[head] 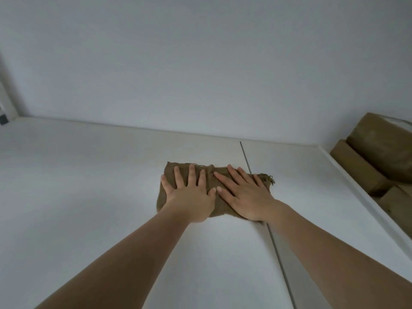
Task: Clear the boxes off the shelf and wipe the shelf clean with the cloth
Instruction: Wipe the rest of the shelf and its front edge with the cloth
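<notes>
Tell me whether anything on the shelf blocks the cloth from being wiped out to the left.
Nothing visible does. Both hands, left hand and right hand, press flat on the cloth, and the white shelf to its left shows bare. The boxes sit off beyond the right edge.

The cloth (213,192) lies flat on the shelf (89,175), a little right of its middle and well in front of the back wall (200,63). The left hand (189,197) rests on the cloth's left half, the right hand (245,195) on its right half, the two side by side with thumbs nearly touching. A seam (247,161) in the shelf runs from back to front, passing under the cloth's right end. Past the shelf's right edge, lower down, the boxes (374,152) lie stacked together, well apart from the cloth.
</notes>
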The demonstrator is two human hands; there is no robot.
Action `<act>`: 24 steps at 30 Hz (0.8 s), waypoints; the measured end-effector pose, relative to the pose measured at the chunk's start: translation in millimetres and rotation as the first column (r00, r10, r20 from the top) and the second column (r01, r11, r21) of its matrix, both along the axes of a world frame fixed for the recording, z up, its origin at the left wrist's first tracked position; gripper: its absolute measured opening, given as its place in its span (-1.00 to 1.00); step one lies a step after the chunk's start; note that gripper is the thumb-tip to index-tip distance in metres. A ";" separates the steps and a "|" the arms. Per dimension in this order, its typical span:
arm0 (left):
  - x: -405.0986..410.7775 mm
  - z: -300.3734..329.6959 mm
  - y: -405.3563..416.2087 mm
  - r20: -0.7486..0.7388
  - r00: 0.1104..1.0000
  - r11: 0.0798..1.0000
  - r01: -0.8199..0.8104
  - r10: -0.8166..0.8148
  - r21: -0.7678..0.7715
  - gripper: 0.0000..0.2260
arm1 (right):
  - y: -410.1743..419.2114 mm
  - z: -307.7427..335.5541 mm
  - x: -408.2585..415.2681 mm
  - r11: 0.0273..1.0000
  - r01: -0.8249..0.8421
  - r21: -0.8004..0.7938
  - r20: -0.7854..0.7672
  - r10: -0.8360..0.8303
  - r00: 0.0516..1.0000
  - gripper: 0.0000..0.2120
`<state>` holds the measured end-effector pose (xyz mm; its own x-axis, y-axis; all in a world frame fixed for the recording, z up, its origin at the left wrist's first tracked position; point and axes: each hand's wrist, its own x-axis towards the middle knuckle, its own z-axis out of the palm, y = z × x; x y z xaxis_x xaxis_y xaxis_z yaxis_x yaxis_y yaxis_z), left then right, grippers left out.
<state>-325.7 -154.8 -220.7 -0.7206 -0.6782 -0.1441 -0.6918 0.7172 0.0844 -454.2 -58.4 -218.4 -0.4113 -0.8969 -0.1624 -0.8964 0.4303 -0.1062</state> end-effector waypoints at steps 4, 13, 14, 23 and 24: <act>-17.7 0.7 -17.0 -0.006 1.000 1.000 -0.018 0.017 -0.010 -0.44 | -20.0 -0.6 -18.8 1.000 -0.020 -0.012 -0.013 0.020 1.000 -0.51; -49.3 1.3 -46.9 -0.002 0.998 0.998 -0.063 0.063 0.018 -0.45 | -46.9 6.1 -35.9 0.995 0.058 0.075 -0.129 -0.048 0.991 -0.48; -50.8 1.1 -50.1 0.003 0.998 0.998 -0.067 0.067 0.016 -0.44 | -47.3 4.1 -31.6 0.994 0.080 0.073 -0.103 -0.073 0.992 -0.49; -81.5 0.2 -87.6 -0.023 0.997 0.997 -0.074 0.075 0.030 -0.44 | -87.6 2.4 -71.0 0.993 0.121 -0.001 -0.017 -0.121 0.993 -0.52; -86.8 1.3 -91.7 -0.028 0.997 0.997 -0.071 0.072 0.031 -0.44 | -92.7 2.9 -76.2 0.991 0.131 -0.009 -0.017 -0.131 0.991 -0.52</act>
